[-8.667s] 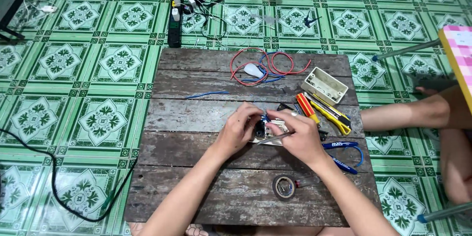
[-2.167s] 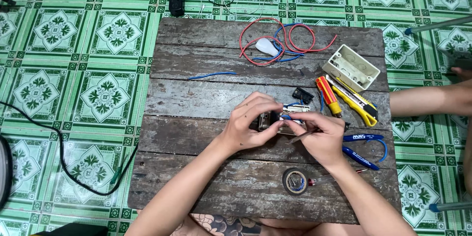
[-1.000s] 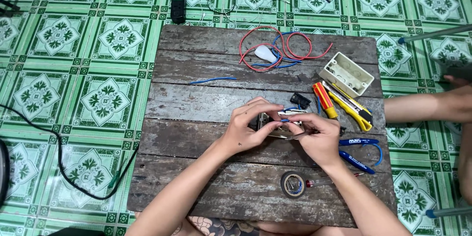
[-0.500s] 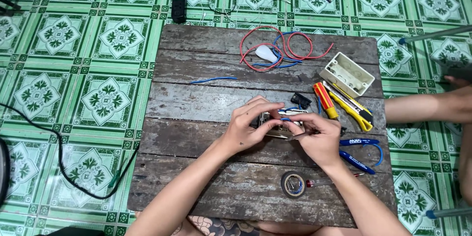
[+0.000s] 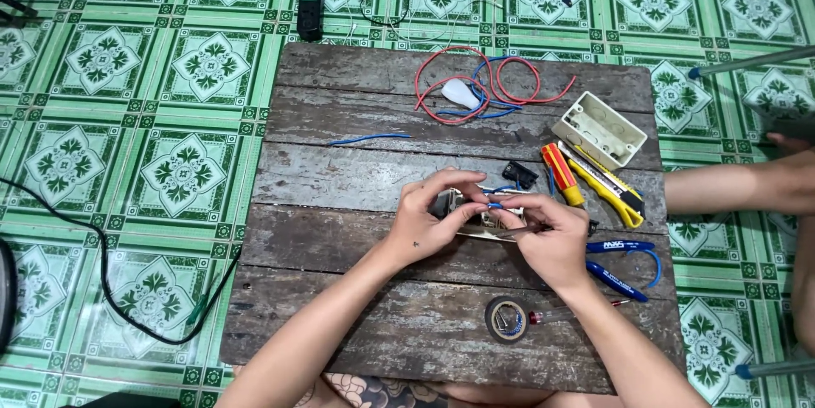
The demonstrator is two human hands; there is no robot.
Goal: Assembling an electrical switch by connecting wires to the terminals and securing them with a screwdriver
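Beneath both hands lies a weathered wooden board (image 5: 340, 238), set on a green patterned tile floor (image 5: 153, 162). Beyond the hands, at the board's far edge, sits a coil of red and blue wire (image 5: 484, 90); a loose blue wire offcut (image 5: 369, 138) lies beyond the left hand. Beyond and to the right of the right hand stands a cream plastic junction box (image 5: 601, 129), with a yellow utility knife (image 5: 604, 187) and a red-handled screwdriver (image 5: 562, 174) nearer in. Blue-handled pliers (image 5: 624, 264) lie just right of the right wrist, and a roll of black tape (image 5: 507, 319) sits nearer the body than the hands.

Left hand (image 5: 429, 217) is closed around a small switch fitting (image 5: 475, 213), steadying it between the two hands just above the board. Right hand (image 5: 548, 234) is closed in a pinch on a short blue wire (image 5: 495, 203) at the fitting's top.

Step in hand, by judgement: seating the blue conductor into a terminal of the fitting. The next move would call for a firm hold by the left hand, the wire end pushed fully home, and probably the screwdriver to clamp it. Terminal detail is too small to confirm.
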